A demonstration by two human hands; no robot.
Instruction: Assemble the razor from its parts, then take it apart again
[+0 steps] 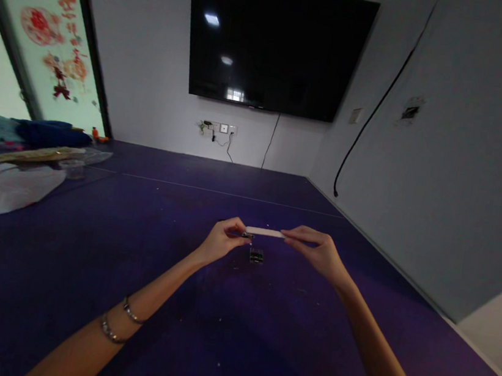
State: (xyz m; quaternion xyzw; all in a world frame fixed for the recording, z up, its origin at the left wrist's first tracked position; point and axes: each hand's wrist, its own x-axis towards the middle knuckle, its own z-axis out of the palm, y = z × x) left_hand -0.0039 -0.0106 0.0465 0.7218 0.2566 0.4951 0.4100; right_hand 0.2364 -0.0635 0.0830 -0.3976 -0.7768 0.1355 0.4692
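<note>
A thin, pale pinkish strip [264, 232] is stretched level between my two hands above the purple surface; its exact kind is not clear. My left hand [222, 241] pinches the strip's left end between thumb and fingers. A small metallic piece [248, 235] shows at those fingertips, too small to name. My right hand [314, 250] pinches the strip's right end with thumb and fingertips. Just below the strip, a small dark rectangular object [256, 256] with shiny parts lies on the surface. Two bracelets [112, 330] circle my left forearm.
The broad purple surface [150, 286] carries scattered tiny pale specks. Plastic sheeting [10, 193], a flat yellowish package [28, 157] and dark blue cloth [52, 134] lie at the far left. A television [279, 47] hangs on the wall, and a black cable [375, 109] dangles at the right.
</note>
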